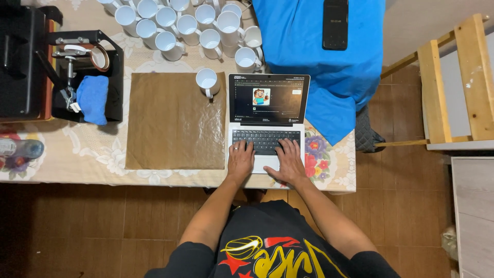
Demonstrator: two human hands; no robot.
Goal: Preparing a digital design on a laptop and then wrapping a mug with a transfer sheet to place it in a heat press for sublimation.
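Fingers of left hand (240, 160) spread flat, palm down, tips on black keyboard of small white laptop (266, 123); nothing gripped. Right hand (288, 163) likewise open, fingers on keys, palm over trackpad area. Both forearms extend fwd from body, elbows bent. Laptop sits at front edge of table w/ floral lace cloth (82, 154), near its right corner, just beside brown paper sheet (175, 121) bearing one white ceramic mug (207, 81).

A small white laptop (266, 126) is set open near the front edge of the bench (77, 159), just right of a brown sheet. Its dark screen is tilted back and lit, a small cartoon figure being shown on it. Its black keyboard and pale palm rest are partly covered by both hands.
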